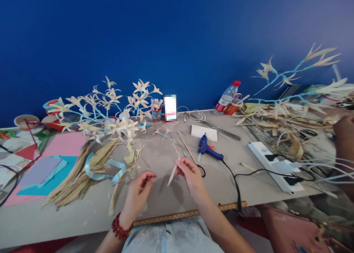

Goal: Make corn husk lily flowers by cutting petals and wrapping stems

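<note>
My right hand [190, 176] pinches a thin pale strip of dried leaf [173, 174] that hangs down and to the left over the grey table [155, 205]. My left hand [138, 194], with a red bead bracelet [119, 228] at the wrist, hovers just left of the strip with fingers curled toward the thumb; whether anything is between them I cannot make out. A blue glue gun [208, 150] lies just beyond my right hand, its black cord running to a white power strip [272, 164].
Branches of pale leaf flowers [110, 113] and a heap of dried leaves [77, 175] with a light blue ribbon lie at left beside coloured paper [44, 172]. A plastic bottle [227, 97], cups and more dried stems crowd the right. Another person's arm [344, 142] shows at the right edge.
</note>
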Action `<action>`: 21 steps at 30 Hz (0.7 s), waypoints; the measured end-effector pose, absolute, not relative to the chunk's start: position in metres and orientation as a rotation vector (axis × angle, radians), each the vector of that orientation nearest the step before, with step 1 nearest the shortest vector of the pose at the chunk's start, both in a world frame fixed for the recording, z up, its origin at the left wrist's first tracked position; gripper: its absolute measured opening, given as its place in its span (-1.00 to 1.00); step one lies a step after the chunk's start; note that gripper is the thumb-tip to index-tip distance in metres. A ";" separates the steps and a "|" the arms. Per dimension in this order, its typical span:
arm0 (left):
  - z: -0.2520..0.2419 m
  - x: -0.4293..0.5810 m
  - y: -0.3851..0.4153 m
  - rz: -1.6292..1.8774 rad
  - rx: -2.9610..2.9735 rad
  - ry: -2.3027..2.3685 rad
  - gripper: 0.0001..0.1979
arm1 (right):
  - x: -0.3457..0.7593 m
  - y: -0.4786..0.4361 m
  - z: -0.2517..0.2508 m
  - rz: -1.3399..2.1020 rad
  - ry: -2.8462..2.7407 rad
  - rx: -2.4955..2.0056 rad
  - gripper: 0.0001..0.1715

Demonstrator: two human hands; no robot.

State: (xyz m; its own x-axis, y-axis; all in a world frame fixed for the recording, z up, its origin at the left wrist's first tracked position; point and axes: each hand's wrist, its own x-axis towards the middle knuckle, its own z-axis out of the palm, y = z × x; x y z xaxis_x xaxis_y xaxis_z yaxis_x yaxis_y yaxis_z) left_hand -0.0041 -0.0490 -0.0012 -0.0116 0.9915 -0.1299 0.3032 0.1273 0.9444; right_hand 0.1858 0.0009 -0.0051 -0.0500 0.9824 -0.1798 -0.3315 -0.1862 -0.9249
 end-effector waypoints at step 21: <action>0.015 0.021 -0.035 0.881 1.309 1.181 -0.82 | 0.171 -0.003 -0.007 1.498 -0.981 -1.136 -0.61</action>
